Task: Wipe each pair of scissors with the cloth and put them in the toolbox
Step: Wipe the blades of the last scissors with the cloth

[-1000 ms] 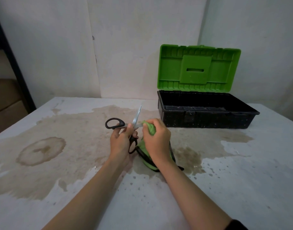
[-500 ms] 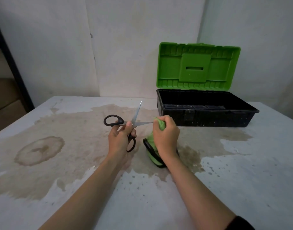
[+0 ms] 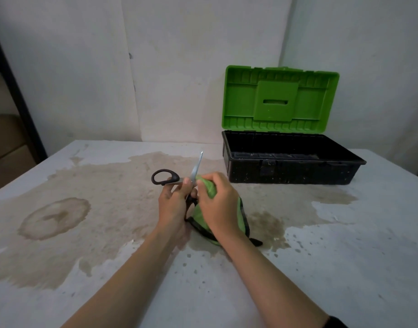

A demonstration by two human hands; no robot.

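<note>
Broadly: stained counter (image 3: 345, 256) fills view. Toolbox (image 3: 290, 174) at 2 o'clock, lid up, well apart from hands. Left hand (image 3: 174, 204) at centre pinches scissors (image 3: 196, 166) near pivot. Right hand (image 3: 217, 204) curls round cloth (image 3: 209, 189), bunched over one blade. Cloth: soft, light, limp, tail trailing on counter. Scissors: blades spread, free tip toward 12; likely stiff, light, sharp, slick steel, so safest hold is black handles. No readable writing or brand.

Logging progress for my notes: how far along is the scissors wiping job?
Done: nothing visible; no scissors show in the open black toolbox with green lid. In hand: the left hand holds black-handled steel scissors, blades apart, while the right hand grips a green cloth against one blade. Left: finish wiping, then box them.
</note>
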